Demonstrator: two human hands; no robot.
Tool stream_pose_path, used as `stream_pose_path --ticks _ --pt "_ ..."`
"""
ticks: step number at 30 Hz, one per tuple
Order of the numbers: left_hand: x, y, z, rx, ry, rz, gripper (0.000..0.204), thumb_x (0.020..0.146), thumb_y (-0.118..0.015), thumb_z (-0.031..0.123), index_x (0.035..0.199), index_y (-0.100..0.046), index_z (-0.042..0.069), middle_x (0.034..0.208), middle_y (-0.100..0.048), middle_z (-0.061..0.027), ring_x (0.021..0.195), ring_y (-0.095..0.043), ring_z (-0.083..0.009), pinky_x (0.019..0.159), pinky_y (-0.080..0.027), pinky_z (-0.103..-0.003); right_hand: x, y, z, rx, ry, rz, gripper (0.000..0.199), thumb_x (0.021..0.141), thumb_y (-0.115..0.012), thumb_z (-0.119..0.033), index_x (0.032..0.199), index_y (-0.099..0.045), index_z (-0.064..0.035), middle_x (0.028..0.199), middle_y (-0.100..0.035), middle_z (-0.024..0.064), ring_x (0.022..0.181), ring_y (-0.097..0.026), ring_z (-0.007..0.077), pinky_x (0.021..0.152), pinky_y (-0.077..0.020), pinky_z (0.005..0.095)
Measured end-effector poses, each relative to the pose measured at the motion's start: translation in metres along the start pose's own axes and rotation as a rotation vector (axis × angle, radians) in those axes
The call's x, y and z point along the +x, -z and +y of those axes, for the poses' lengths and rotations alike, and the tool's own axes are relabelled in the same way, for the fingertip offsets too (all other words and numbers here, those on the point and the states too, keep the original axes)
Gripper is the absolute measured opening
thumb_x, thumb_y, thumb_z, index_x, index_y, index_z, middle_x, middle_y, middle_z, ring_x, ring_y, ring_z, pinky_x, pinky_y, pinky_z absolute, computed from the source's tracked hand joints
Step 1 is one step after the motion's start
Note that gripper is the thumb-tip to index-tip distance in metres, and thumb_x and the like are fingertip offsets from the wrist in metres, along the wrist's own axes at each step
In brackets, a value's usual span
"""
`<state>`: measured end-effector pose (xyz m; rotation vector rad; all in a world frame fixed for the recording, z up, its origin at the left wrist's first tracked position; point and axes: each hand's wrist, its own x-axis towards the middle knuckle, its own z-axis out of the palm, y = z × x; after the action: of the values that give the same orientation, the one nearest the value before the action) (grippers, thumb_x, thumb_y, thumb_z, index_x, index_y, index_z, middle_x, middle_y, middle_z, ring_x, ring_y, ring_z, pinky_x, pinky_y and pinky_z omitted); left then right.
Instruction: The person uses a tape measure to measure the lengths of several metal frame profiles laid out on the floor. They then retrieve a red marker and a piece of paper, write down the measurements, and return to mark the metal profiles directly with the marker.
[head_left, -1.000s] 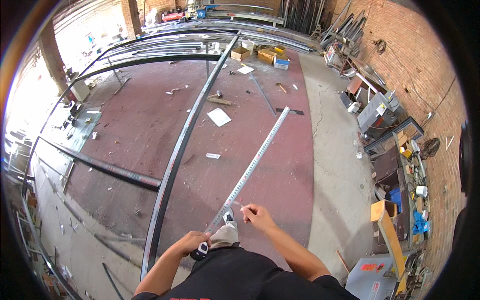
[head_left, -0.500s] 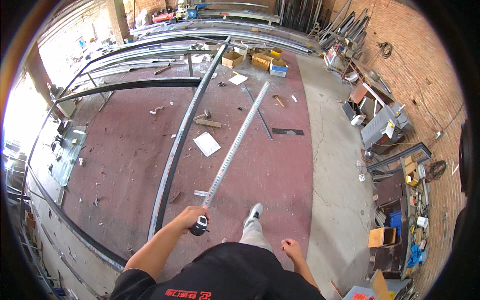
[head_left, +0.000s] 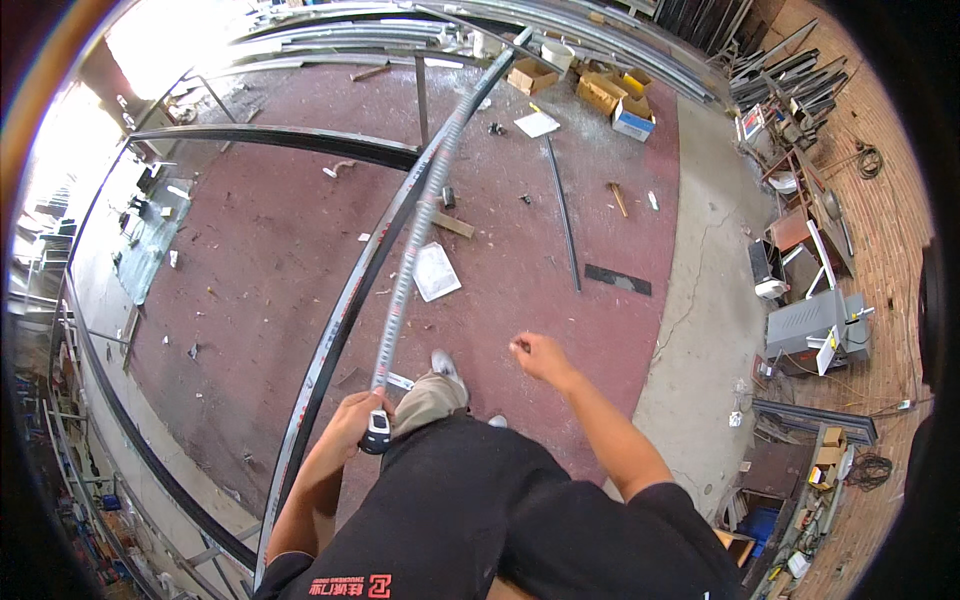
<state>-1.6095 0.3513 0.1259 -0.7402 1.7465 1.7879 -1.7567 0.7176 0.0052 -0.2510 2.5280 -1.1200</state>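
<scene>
My left hand (head_left: 352, 420) is closed round a black and white tape measure (head_left: 376, 432). Its pale blade (head_left: 401, 290) is drawn out long and slants forward, its far end passing in front of a dark metal frame beam (head_left: 357, 275). Whether the blade touches the beam I cannot tell. Out over the floor on the right, my right hand (head_left: 541, 355) has its fingers curled together. A small dark spot shows at those fingertips, too small to name.
A white sheet (head_left: 436, 272) and a hammer (head_left: 618, 199) lie on the reddish floor, with a thin metal bar (head_left: 563, 215) between them. Cardboard boxes (head_left: 600, 92) stand further off. A grey machine (head_left: 806, 325) is by the brick wall. A crossbar (head_left: 290, 142) joins the beam.
The tape blade has swung left, onto the beam's line in view. My right hand has come up and forward from beside my body. I have stepped ahead, and the view has shifted.
</scene>
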Motion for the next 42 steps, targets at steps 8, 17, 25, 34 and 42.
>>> stream_pose_path --ticks 8,17,25,34,42 --pt "0.130 0.031 0.088 -0.218 -0.202 0.030 0.048 0.111 -0.045 0.040 0.087 -0.066 0.004 0.073 -0.064 -0.0042 0.060 -0.059 -0.0125 0.057 -0.048 -0.029 0.139 0.011 0.012 -0.093 -0.059 -0.008 0.031 0.096 -0.065 -0.032 0.110 -0.074 -0.0050 0.097 -0.075 0.0217 0.091 -0.074 0.0379 0.081 -0.0562 0.0449" --pt "0.215 0.060 0.192 -0.274 -0.039 0.091 0.047 0.111 -0.046 0.037 0.084 -0.067 0.005 0.072 -0.063 -0.0017 0.059 -0.056 -0.0080 0.056 -0.046 -0.025 0.228 0.061 0.015 -0.013 -0.236 -0.152 0.031 0.098 -0.066 -0.028 0.115 -0.073 -0.0032 0.100 -0.076 0.0170 0.091 -0.073 0.0266 0.084 -0.0552 0.0387" --pt "0.274 0.036 0.237 -0.229 -0.035 0.183 0.047 0.107 -0.052 0.040 0.081 -0.066 0.004 0.071 -0.064 -0.0050 0.060 -0.062 -0.0145 0.055 -0.047 -0.029 0.371 0.087 -0.074 0.288 0.167 -0.271 0.028 0.098 -0.066 -0.027 0.111 -0.074 -0.0034 0.103 -0.077 0.0140 0.092 -0.074 0.0247 0.082 -0.0559 0.0370" --pt "0.341 -0.021 0.336 -0.013 0.072 0.167 0.044 0.107 -0.055 0.036 0.083 -0.070 0.002 0.075 -0.065 -0.0008 0.065 -0.057 -0.0101 0.062 -0.044 -0.027 0.501 0.103 -0.167 0.846 0.211 -0.825 0.036 0.108 -0.058 -0.032 0.096 -0.069 0.0002 0.082 -0.067 0.0048 0.072 -0.061 0.0122 0.065 -0.0498 0.0295" --pt "0.330 -0.017 0.326 0.087 0.145 0.323 0.049 0.107 -0.054 0.036 0.078 -0.070 0.000 0.070 -0.062 -0.0004 0.064 -0.055 -0.0106 0.063 -0.043 -0.028 0.595 0.098 -0.159 0.734 0.068 -0.679 0.041 0.105 -0.058 -0.029 0.077 -0.070 -0.0016 0.068 -0.071 0.0093 0.052 -0.064 0.0158 0.049 -0.0514 0.0324"
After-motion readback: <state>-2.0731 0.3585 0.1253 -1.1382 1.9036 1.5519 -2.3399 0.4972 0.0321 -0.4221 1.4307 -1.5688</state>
